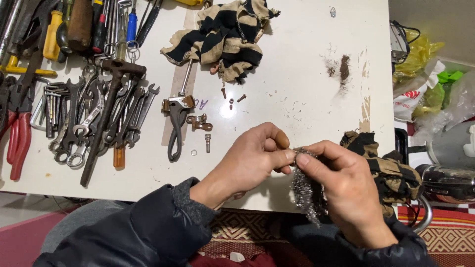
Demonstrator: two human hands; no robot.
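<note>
Scrubbing step: left hand (255, 160) pinches a small part (hidden by fingertips) against the steel wool (305, 190) clamped in right hand (341, 190); next, firm rubbing, I'd judge.

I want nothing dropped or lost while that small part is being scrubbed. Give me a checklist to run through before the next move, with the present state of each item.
1. Left hand pinches the small part at its fingertips: cannot tell, the part is hidden.
2. Right hand grips the steel wool: ok.
3. Hands work over the white table, not past its edge: not ok, the wool hangs over the front edge.
4. Loose screws and the small bracket lie apart from the hands: ok.
5. Striped rag within reach beside the right hand: ok.
6. Wrenches lie away from the hands: ok.
</note>
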